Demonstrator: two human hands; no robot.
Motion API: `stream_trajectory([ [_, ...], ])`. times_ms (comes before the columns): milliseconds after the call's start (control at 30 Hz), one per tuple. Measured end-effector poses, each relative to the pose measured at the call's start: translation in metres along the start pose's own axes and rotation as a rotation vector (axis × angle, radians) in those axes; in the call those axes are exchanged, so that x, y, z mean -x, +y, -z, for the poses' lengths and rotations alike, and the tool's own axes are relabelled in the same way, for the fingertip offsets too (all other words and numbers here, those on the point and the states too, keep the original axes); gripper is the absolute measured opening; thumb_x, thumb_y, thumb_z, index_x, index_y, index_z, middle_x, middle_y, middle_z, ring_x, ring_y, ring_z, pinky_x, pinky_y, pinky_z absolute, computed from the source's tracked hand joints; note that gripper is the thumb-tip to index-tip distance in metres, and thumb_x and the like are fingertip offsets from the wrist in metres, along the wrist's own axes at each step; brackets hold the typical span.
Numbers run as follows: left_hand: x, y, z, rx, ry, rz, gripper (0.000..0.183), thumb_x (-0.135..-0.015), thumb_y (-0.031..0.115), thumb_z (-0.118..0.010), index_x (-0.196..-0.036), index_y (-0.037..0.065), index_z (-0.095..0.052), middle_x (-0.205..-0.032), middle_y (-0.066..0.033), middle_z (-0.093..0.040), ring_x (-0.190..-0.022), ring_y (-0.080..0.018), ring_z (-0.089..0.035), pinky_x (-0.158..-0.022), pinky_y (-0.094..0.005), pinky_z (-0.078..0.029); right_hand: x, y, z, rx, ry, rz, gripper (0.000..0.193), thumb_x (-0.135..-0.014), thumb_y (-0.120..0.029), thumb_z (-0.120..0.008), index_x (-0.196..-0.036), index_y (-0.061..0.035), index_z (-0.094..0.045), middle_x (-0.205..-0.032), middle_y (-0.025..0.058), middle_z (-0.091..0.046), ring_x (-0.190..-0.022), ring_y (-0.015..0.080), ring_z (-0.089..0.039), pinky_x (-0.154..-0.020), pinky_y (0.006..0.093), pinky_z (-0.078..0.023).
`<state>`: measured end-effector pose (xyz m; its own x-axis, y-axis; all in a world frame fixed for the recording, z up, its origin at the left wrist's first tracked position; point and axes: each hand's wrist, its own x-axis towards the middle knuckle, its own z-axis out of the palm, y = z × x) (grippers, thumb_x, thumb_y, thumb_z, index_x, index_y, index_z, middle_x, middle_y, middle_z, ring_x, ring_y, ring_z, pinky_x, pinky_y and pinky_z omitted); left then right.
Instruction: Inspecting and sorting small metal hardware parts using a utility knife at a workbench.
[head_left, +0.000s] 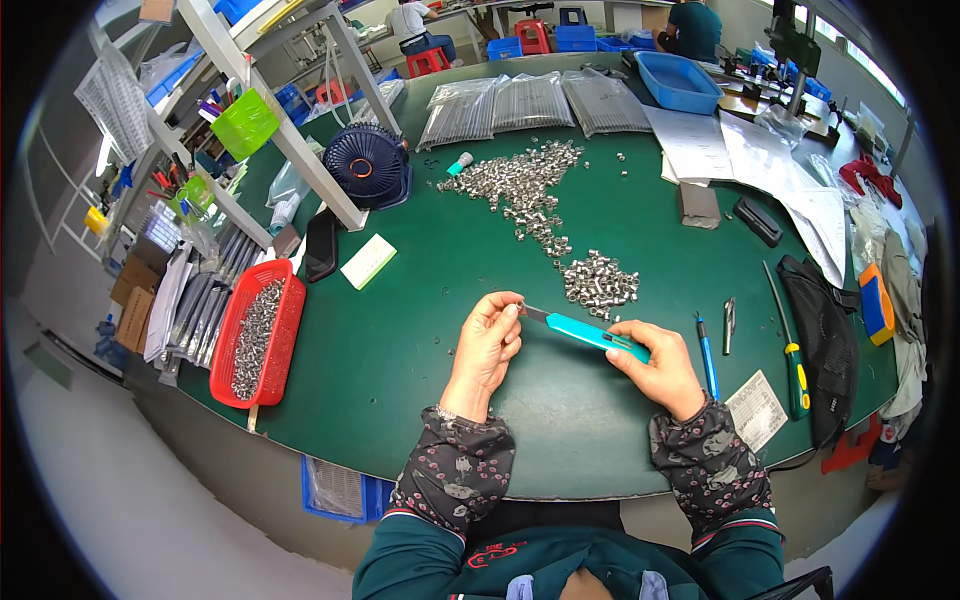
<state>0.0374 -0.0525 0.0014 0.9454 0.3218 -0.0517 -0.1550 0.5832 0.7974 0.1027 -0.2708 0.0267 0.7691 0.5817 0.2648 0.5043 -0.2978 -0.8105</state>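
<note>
My right hand [654, 366] is closed round a teal utility knife [585, 331], its blade pointing left. My left hand [486, 345] pinches a small metal sleeve [520, 305] between thumb and forefinger, and the blade tip meets it there. Just beyond the knife lies a small heap of short metal sleeves [600, 281]. A larger spread of the same sleeves [515, 180] trails away toward the far side of the green table [400, 390].
At left stand a red basket [295, 330] of metal parts, a black phone [321, 245] and a blue fan [367, 165]. At right lie a blue pen [708, 360], a drill bit [729, 325], a screwdriver [796, 380] and a black bag [825, 340]. Bagged rods [535, 105] lie at the back.
</note>
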Motion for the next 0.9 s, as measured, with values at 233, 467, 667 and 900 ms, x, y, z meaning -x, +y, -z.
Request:
stream_trajectory([
  [233, 0.002, 0.001, -0.006, -0.019, 0.008, 0.007, 0.009, -0.085, 0.008, -0.053, -0.092, 0.004, -0.055, -0.07, 0.0023, -0.045, -0.051, -0.0022, -0.035, -0.037, -0.0146, -0.023, 0.001, 0.0, 0.001, -0.052, -0.03, -0.016, 0.026, -0.072, -0.022, -0.064, -0.092, -0.0053, -0.061, -0.078, 0.0112, -0.061, -0.068, 0.0243, -0.06, -0.06, 0.0312, -0.045],
  [467, 0.002, -0.002, -0.002, -0.052, -0.002, 0.012, 0.012, -0.086, 0.013, -0.052, -0.09, 0.003, -0.055, -0.072, 0.0015, -0.046, -0.051, -0.0032, -0.034, -0.037, -0.0149, -0.023, 0.001, 0.0, 0.002, -0.015, -0.05, -0.018, 0.026, -0.071, -0.024, -0.064, -0.091, -0.0065, -0.062, -0.078, 0.0101, -0.062, -0.07, 0.0248, -0.059, -0.061, 0.0323, -0.044],
  [667, 0.002, -0.004, -0.004, -0.119, 0.049, 0.008, 0.014, -0.087, 0.016, -0.051, -0.089, 0.003, -0.055, -0.069, 0.0015, -0.045, -0.048, -0.0014, -0.034, -0.037, -0.0148, -0.023, 0.001, -0.001, 0.001, 0.147, 0.017, 0.019, 0.027, -0.071, -0.027, -0.064, -0.092, -0.0093, -0.062, -0.074, 0.0077, -0.058, -0.065, 0.026, -0.056, -0.058, 0.0351, -0.042],
  [900, 0.002, -0.004, -0.004, -0.129, 0.066, 0.012, 0.015, -0.087, 0.018, -0.052, -0.088, 0.003, -0.055, -0.07, 0.0005, -0.046, -0.047, -0.0011, -0.035, -0.037, -0.0144, -0.023, 0.003, -0.008, 0.002, 0.255, 0.062, 0.037, 0.027, -0.07, -0.025, -0.065, -0.092, -0.0097, -0.061, -0.068, 0.0074, -0.053, -0.064, 0.026, -0.054, -0.056, 0.0361, -0.042],
])
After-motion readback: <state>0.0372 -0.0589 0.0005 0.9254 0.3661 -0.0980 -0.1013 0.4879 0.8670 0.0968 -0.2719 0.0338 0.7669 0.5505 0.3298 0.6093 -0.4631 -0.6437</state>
